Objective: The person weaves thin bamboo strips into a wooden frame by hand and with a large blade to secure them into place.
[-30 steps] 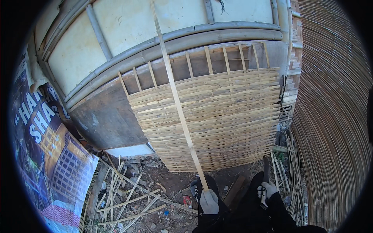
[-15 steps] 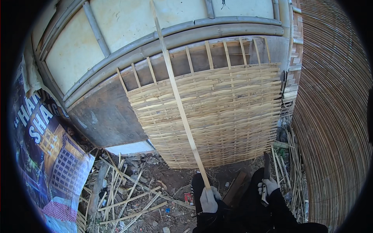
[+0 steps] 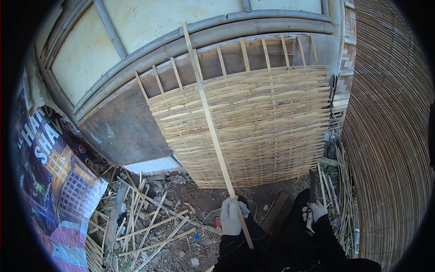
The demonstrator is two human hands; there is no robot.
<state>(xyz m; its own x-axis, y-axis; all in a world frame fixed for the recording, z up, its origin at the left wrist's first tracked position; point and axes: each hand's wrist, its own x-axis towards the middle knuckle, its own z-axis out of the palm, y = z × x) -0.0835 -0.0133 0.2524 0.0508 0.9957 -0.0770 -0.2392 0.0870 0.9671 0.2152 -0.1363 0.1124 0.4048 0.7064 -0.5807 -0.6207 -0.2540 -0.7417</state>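
Note:
A long, pale bamboo strip slants across the front of a woven bamboo panel. My left hand, in a whitish glove, is closed round the strip near its lower end, and a short length sticks out below the fingers. The upper end reaches past the panel's top to the bamboo rail. My right hand, gloved too, grips the handle of a knife by my right knee. Its dark blade points up and away from me. The panel leans upright, with bare upright strips standing out of its top edge.
Bamboo offcuts and rubble litter the ground at left. More thin strips lie at right beside a tall slatted bamboo screen. A printed banner hangs at far left. Behind the panel stands a dark board under a bamboo-framed wall.
The bamboo strip has come down toward me, its top end now lower. My left hand holds it farther from its lower end, which now shows below the hand. The right hand still holds the knife.

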